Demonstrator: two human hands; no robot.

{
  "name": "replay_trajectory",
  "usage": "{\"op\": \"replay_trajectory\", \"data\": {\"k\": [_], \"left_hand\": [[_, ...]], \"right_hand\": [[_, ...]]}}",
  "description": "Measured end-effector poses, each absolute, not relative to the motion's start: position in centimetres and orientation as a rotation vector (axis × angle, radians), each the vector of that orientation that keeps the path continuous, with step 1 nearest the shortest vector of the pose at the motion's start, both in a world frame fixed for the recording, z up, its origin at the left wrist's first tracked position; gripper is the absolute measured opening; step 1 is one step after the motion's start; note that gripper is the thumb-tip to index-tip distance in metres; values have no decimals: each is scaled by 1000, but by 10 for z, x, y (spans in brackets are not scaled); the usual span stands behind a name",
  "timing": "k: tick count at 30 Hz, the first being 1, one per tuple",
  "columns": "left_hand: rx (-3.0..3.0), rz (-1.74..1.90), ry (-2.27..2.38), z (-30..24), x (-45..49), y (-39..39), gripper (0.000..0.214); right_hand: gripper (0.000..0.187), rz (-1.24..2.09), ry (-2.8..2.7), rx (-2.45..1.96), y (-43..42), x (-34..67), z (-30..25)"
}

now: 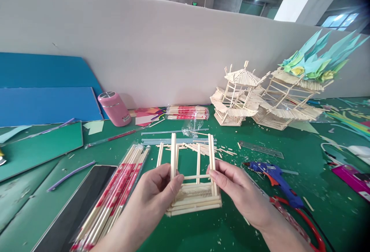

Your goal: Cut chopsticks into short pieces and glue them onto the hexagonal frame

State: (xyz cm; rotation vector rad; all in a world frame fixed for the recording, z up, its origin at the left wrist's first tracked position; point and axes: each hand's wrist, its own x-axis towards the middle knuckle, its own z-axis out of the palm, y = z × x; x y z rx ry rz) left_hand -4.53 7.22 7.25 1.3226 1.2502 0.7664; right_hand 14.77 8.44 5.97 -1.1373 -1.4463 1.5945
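My left hand (157,192) and my right hand (231,184) both grip a small stick frame (192,190) above the green table (202,232). My left fingers pinch one upright post on the frame's left side, the thumb pressed against it; my right fingertips close narrowly on the upright post at the right side. The frame's base is a stack of flat sticks, with four posts rising from it and a thin crossbar between them.

Just left of my left hand lies a bundle of wrapped chopsticks (115,198) in red-printed sleeves, and beside that a dark tablet (78,209). To the right of my right hand a blue glue gun (274,178) rests on the table, near red-handled scissors (306,225).

Behind the frame, loose sticks (202,149) are scattered around some long grey strips (176,141). Farther back sit a second chopstick pack (187,112) and a pink cylinder (113,108). At the far right stand two stick pavilion models (260,97), the right one topped with folded green paper (315,57), against the grey partition wall (144,43).
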Motion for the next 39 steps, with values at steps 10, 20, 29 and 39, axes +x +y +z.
{"op": "replay_trajectory", "data": {"k": [10,20,29,39], "left_hand": [[1441,786,1333,71,-44,72,33],[1319,789,1170,71,-47,66,28],[1280,792,1195,71,-46,68,29],[1310,747,1173,70,-48,69,32]], "right_hand": [[24,1575,-1479,-1192,77,148,61],[26,1590,-1432,-1209,76,147,59],[24,1565,-1452,-1200,76,147,61],[27,1644,-1326,-1153,78,152,53]]}}
